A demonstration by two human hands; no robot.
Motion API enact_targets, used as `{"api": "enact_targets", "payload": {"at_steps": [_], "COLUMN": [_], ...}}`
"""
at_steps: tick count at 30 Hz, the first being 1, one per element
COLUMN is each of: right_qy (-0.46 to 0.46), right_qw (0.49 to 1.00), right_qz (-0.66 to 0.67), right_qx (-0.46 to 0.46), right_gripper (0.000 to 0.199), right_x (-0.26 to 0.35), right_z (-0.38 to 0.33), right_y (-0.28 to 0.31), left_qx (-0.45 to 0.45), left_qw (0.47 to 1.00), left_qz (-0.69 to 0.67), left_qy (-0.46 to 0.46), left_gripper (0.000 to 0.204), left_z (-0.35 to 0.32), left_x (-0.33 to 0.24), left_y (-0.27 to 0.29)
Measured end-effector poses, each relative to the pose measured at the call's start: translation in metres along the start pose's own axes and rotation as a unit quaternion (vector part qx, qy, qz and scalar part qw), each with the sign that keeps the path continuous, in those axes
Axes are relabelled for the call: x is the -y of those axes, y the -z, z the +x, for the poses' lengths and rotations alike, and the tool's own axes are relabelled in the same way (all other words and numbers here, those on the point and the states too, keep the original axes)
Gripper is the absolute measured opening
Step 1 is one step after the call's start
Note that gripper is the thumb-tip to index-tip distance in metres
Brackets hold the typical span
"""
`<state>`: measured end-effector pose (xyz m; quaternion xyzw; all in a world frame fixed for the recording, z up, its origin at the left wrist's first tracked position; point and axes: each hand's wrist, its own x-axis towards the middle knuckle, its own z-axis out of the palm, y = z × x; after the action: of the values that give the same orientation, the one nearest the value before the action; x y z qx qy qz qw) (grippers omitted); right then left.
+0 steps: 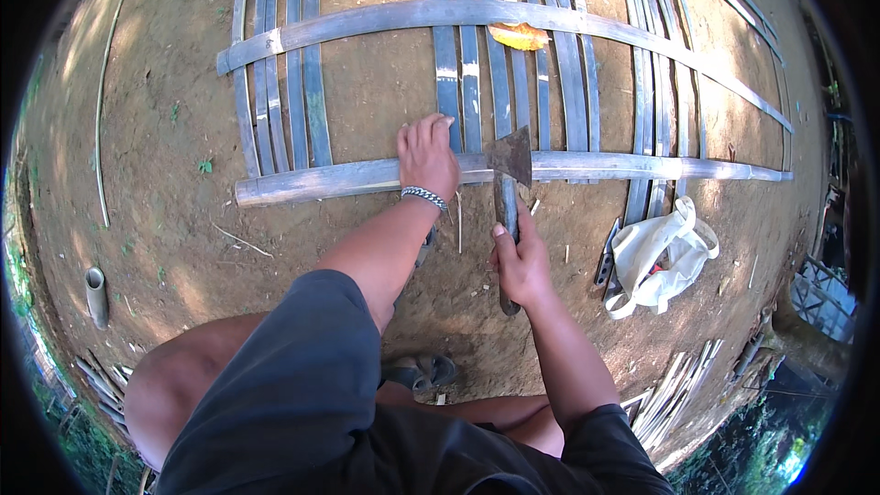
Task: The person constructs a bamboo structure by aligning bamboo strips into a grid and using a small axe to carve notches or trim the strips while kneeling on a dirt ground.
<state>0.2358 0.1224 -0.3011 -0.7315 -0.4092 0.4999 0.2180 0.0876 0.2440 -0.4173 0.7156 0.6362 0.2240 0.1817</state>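
A split bamboo pole [321,181] lies crosswise in front of me, over the near ends of several long bamboo slats [446,82]. My left hand [428,158] is wrapped over this pole, its fingers curled at the end of one slat. In my right hand [521,261] is a hatchet [510,158], held by its handle with the dark, wide blade upward. The blade overlaps the pole in the view, just right of my left hand; whether it touches the bamboo I cannot tell. Farther off, a second bamboo crosspiece [385,16] spans the slats.
A white bag [655,261] sits on the dirt at right, with a dark flat tool [606,252] beside it. A yellow leaf [518,35] rests on the slats. At left stand a short bamboo tube [96,298] and a long thin stick [105,110]. Cut strips [678,394] lie lower right.
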Motion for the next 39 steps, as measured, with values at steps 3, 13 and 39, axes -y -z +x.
{"api": "enact_targets", "payload": {"at_steps": [3,13,39], "right_qy": [0.076,0.05,0.08], "right_qw": [0.997,0.995,0.996], "right_qz": [0.002,-0.078,0.015], "right_qx": [-0.022,0.019,-0.027], "right_gripper": [0.056,0.06,0.059], "right_x": [0.03,0.021,0.023], "right_z": [0.001,-0.001,0.002], "right_y": [0.008,0.007,-0.01], "left_qx": [-0.004,0.016,0.018], "left_qw": [1.0,1.0,0.999], "left_qz": [0.004,0.002,-0.005], "left_qy": [0.002,0.003,-0.033], "left_gripper": [0.044,0.043,0.038], "left_z": [0.001,0.004,0.002], "left_x": [0.006,0.003,0.004], "left_y": [0.0,0.0,0.005]}}
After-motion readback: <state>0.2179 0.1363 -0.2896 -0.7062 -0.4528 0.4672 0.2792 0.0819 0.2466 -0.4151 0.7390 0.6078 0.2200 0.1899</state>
